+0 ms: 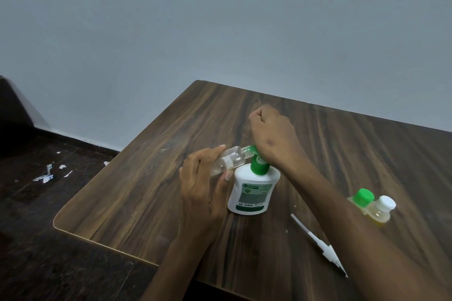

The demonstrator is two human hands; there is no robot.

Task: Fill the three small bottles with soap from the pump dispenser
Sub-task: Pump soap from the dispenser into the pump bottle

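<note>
Left fingers (221, 151) curled round a clear bottle (228, 160), tilted, its mouth touching the dispenser (252, 190) nozzle; right hand (274, 137), fisted, pressed the pump. Short, slow presses and a steady mouth should avoid spills.

left grip (205, 178) curled, right grip (271, 134) fisted

The pump dispenser (252, 190) is showing a white body, a green pump head and a green-and-grey label, while the small bottle (228, 159) at its nozzle is appearing clear with a white band. Two further small bottles are holding yellow liquid, one (363, 197) wearing a green cap and the other (381, 210) a white cap. The table (151, 193) is displaying dark brown streaked woodgrain with a pale edge, the spray-pump tube (318, 244) is appearing white, and the wall (220, 19) is showing plain grey-blue.
</note>
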